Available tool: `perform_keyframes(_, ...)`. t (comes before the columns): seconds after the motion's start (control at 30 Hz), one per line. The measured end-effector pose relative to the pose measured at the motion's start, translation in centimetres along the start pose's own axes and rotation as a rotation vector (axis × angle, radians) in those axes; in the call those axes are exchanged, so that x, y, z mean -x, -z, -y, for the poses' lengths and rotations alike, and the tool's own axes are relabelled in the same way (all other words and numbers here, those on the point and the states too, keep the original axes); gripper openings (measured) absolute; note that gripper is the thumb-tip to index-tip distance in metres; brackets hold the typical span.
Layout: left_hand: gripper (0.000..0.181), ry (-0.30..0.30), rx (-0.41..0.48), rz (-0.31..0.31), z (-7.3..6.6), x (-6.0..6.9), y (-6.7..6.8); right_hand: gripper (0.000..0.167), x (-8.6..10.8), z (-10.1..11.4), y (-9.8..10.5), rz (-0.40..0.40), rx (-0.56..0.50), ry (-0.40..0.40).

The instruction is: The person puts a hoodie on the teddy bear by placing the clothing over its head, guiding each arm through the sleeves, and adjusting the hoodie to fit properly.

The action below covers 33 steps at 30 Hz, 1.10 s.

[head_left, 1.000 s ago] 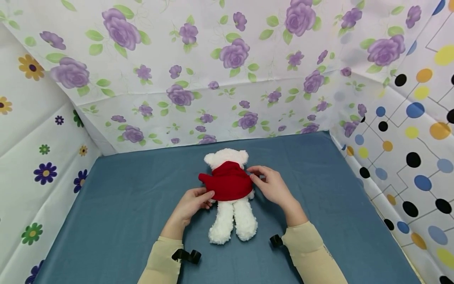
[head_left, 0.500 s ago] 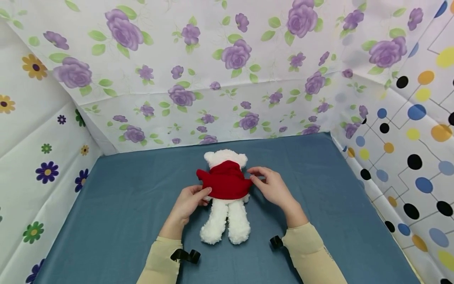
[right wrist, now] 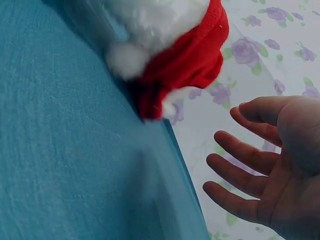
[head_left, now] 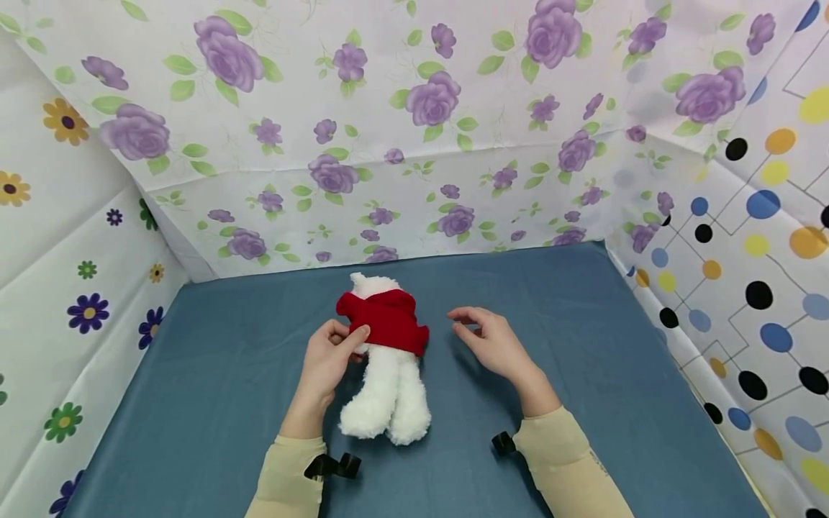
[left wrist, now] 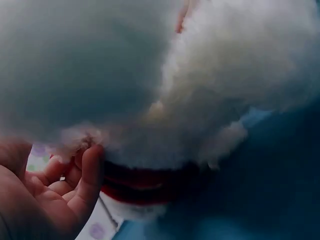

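A white plush bear (head_left: 388,392) in a red hooded top (head_left: 386,321) shows its back in the head view, tilted, its head away from the person. My left hand (head_left: 328,357) pinches the top's left lower side between thumb and fingers. In the left wrist view the blurred white fur (left wrist: 225,55) fills the upper part, and the left hand (left wrist: 55,195) grips its edge. To the right of the bear, my right hand (head_left: 499,347) is apart from it; the right wrist view shows this hand (right wrist: 270,165) with spread, relaxed fingers and nothing held.
A blue cloth (head_left: 220,403) covers the table. Behind it hangs a curtain with purple flowers (head_left: 272,151); a flowered sheet (head_left: 39,309) stands at the left and a dotted one (head_left: 764,288) at the right. Black straps sit at both wrists.
The bear has moved left and turned, its right side coming away from my right hand. My left hand has shifted left and slightly up with it; the right hand has hardly moved.
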<state>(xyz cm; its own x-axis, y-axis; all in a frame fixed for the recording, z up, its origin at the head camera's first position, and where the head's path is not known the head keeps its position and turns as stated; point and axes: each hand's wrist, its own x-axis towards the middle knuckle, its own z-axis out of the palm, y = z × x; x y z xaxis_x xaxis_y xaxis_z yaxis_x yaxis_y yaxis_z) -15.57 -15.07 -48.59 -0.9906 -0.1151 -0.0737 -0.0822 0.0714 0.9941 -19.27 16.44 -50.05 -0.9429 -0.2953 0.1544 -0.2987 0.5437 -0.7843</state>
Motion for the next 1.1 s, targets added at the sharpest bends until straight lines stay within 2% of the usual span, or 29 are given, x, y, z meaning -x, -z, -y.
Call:
perform_keyframes(0.1,0.032,-0.048,0.004,-0.018,-0.7,0.3,0.3,0.029,0.0,0.1,-0.2,0.022,0.001,0.002)
perform_keyframes(0.23,0.031,-0.078,-0.021,-0.020,-1.2,0.5,0.4,0.031,-0.1,0.2,-0.5,0.052,-0.004,-0.002)
perform_keyframes(0.37,0.033,-0.097,-0.021,-0.003,-1.5,0.8,0.0,0.031,-0.1,0.3,-0.5,0.066,0.001,-0.005)
perform_keyframes(0.47,0.032,-0.142,-0.041,-0.011,-1.6,1.0,-0.4,0.031,-0.1,0.3,-0.5,0.071,0.002,-0.007)
perform_keyframes(0.63,0.029,-0.227,-0.110,-0.080,-1.8,1.2,-0.5,0.030,-0.1,0.3,-0.4,0.072,-0.005,0.001)
perform_keyframes(0.83,0.027,-0.286,-0.165,-0.162,-2.1,1.6,-0.7,0.031,-0.1,0.4,-0.4,0.091,-0.008,0.000)
perform_keyframes(0.93,0.027,-0.313,-0.202,-0.183,-2.0,1.8,-1.0,0.031,-0.1,0.4,-0.4,0.097,-0.005,-0.004)
perform_keyframes(1.03,0.027,-0.338,-0.216,-0.161,-1.8,1.8,-1.6,0.030,-0.1,0.4,-0.4,0.090,-0.003,0.004)
perform_keyframes(1.1,0.026,-0.353,-0.211,-0.096,-1.6,1.8,-2.0,0.030,-0.1,0.4,-0.4,0.088,-0.003,0.011)
